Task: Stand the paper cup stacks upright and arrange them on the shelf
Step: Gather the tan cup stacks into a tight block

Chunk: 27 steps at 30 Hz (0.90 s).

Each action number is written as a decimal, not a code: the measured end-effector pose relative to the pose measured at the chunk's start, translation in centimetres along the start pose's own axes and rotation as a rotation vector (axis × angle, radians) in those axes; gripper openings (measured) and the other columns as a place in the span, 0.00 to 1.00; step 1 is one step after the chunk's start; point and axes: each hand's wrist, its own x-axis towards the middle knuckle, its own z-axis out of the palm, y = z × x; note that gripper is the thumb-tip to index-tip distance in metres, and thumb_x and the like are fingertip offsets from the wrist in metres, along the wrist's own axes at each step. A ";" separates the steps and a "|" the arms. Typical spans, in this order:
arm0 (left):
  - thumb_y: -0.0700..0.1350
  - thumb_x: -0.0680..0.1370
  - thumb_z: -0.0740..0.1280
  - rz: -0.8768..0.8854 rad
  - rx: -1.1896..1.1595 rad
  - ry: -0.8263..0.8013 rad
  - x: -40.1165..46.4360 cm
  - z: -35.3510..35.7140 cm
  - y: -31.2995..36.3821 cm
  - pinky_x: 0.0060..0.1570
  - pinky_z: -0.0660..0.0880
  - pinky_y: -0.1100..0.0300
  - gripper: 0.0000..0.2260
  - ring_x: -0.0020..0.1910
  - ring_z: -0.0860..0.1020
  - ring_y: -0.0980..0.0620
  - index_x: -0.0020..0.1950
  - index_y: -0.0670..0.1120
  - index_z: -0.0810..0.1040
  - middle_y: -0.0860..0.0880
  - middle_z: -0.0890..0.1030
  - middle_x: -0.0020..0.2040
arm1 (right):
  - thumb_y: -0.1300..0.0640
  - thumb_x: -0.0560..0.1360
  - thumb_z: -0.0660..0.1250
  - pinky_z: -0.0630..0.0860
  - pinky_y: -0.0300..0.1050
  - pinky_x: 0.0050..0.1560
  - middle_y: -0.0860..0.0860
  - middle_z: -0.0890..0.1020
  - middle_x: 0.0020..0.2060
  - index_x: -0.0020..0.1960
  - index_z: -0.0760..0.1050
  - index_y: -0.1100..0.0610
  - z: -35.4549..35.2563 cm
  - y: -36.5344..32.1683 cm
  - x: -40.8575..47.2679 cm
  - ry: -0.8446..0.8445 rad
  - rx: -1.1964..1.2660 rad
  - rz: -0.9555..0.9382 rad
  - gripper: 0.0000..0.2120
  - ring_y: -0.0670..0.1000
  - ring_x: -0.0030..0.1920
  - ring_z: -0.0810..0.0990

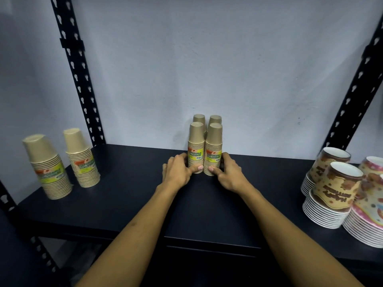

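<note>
Several tan paper cup stacks stand upright, bottoms up, in a tight cluster at the back middle of the black shelf (128, 195). My left hand (178, 169) grips the base of the front left stack (195, 146), thumb across its front. My right hand (227, 171) grips the base of the front right stack (213, 148) the same way. Two rear stacks (207, 119) stand right behind them against the wall. Two more tan stacks stand upright at the shelf's left: one near the front (48, 168), one behind it (81, 158).
Patterned paper cup stacks (333, 191) with white rims stand at the shelf's right end, beside a pink patterned stack (371, 204). Black perforated uprights (76, 67) frame both sides. A pale wall closes the back.
</note>
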 end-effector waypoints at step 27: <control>0.67 0.76 0.66 0.006 0.107 0.024 -0.9 0.1 0.3 0.62 0.72 0.48 0.30 0.65 0.74 0.41 0.72 0.52 0.73 0.40 0.80 0.62 | 0.40 0.79 0.63 0.61 0.56 0.69 0.56 0.76 0.66 0.71 0.68 0.53 1.5 1.1 1.0 0.095 -0.185 0.048 0.26 0.58 0.69 0.68</control>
